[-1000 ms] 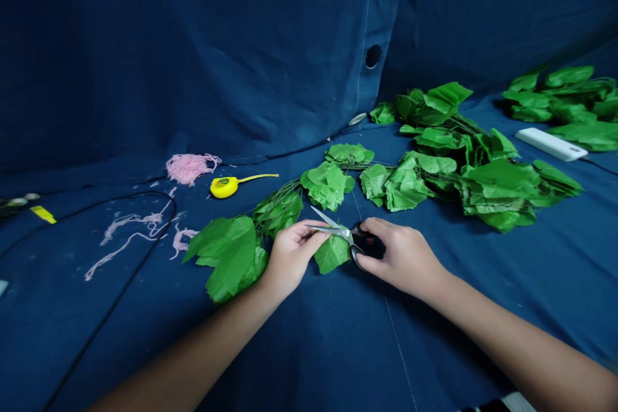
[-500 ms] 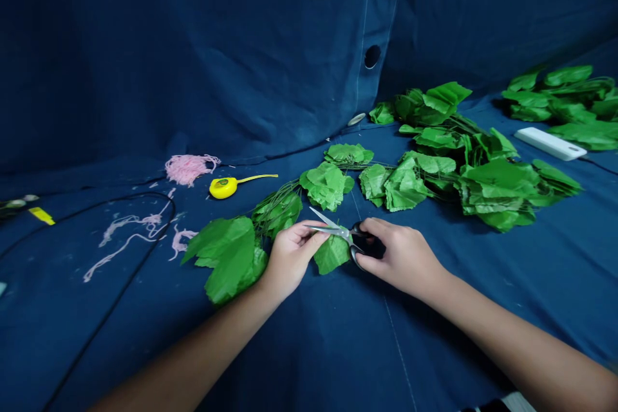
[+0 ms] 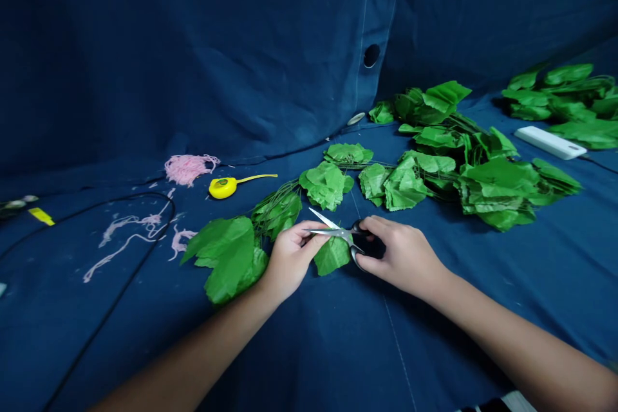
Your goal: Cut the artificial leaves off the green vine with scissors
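Observation:
Black-handled scissors (image 3: 337,232) are in my right hand (image 3: 403,254), thumb and fingers through the loops, with the blades spread apart. Their tips point left, over the pinched thumb and fingers of my left hand (image 3: 294,254). A single green artificial leaf (image 3: 333,255) sits just beneath the blades, beside my left thumb. Whatever lies between the left fingertips is too thin or hidden to make out. To the left of that hand is a bunch of large artificial leaves (image 3: 229,251); stacked leaf clusters (image 3: 326,185) on thin green stems lie just beyond both hands.
Blue cloth (image 3: 309,360) covers the surface and rises behind. A yellow tape measure (image 3: 223,188), pink yarn (image 3: 188,169) and loose strands (image 3: 116,254) lie left, near a black cable (image 3: 130,290). More leaf garlands (image 3: 499,187) and a white power strip (image 3: 550,143) are at right.
Almost nothing differs. The scissors have tilted very slightly, their blades still apart; both hands stay in place.

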